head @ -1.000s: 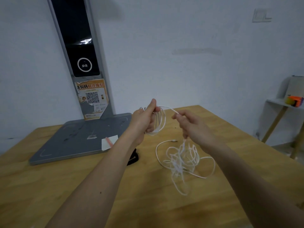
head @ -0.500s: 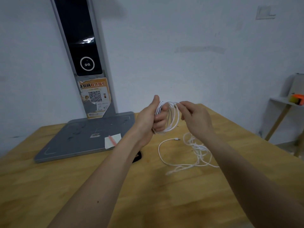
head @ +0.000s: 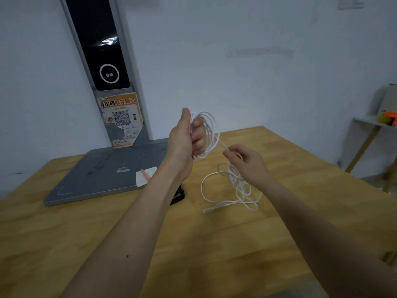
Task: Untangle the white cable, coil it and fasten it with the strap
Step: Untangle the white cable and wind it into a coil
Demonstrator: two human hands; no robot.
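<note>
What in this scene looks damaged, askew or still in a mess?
The orange QR-code poster on the grey stand is torn and peeling at its edges. On the wooden table, part of the white cable still lies tangled below the right hand.

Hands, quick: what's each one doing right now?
Left hand: closed, holding the coiled loops of the white cable.
Right hand: closed, pinching the cable strand that runs to the coil.

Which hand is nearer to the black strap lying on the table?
The left. The black strap lies just under the left forearm, below the left hand, which holds the coiled white cable. The right hand is farther off, over the loose tangle.
</note>
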